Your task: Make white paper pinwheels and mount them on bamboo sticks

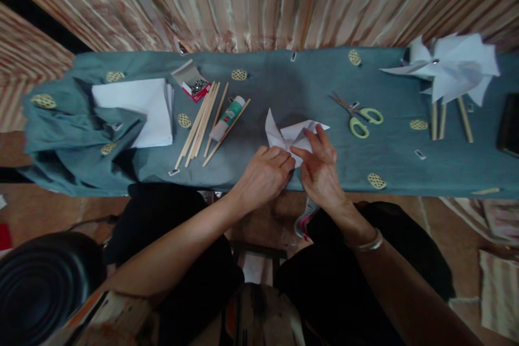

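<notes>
A white paper pinwheel [276,135] with folded blades lies near the front edge of the cloth-covered table. My left hand [271,170] is closed on its lower left part, fingers curled over the paper. From the other side, my right hand [320,165] pinches the pinwheel near its middle and right blade, thumb and fingers on the paper. Part of the pinwheel is hidden under my fingers. To the right of my hands lie scissors [359,119] with green handles, blades spread a little. A glue stick [227,119] lies to the left among thin wooden sticks [200,124].
Behind the sticks stands an opened small box [197,86] of metal pins. A stack of white paper [152,113] lies at the left, partly under bunched cloth. Several pinwheels [454,65] on sticks are piled at the right. A dark object [508,124] sits at the right edge.
</notes>
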A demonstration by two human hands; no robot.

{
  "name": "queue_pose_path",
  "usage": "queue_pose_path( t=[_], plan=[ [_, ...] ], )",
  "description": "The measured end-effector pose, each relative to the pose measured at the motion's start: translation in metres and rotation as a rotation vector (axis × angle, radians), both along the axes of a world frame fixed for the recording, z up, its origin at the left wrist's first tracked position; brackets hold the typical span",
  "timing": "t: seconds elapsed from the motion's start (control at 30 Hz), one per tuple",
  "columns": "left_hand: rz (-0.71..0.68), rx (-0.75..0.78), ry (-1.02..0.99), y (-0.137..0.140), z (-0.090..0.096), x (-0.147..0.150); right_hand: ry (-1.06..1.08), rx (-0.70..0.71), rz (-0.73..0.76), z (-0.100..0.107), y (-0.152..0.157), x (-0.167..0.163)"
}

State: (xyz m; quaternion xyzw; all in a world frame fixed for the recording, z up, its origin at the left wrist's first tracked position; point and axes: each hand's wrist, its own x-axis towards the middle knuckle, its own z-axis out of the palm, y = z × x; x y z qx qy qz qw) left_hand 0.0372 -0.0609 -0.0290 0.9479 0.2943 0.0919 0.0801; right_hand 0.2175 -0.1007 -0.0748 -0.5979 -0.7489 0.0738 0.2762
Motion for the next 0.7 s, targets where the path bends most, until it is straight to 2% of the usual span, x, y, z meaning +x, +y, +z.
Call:
queue_pose_path(
  t=[0.27,0.57,0.7],
  plan=[
    [-0.004,0.002,0.006,0.0011,0.0004,0.0001,0.006,0.039,-0.028,0.0097,0.0063,-0.0051],
    [-0.009,-0.008,0.003,0.0005,-0.0009,-0.0013,-0.004,-0.017,0.010,0.0066,0.0083,-0.0028],
    [-0.001,-0.016,-0.001,0.0005,-0.0022,-0.0012,-0.023,0.000,0.015,0.0041,0.0076,-0.0045]
  ],
)
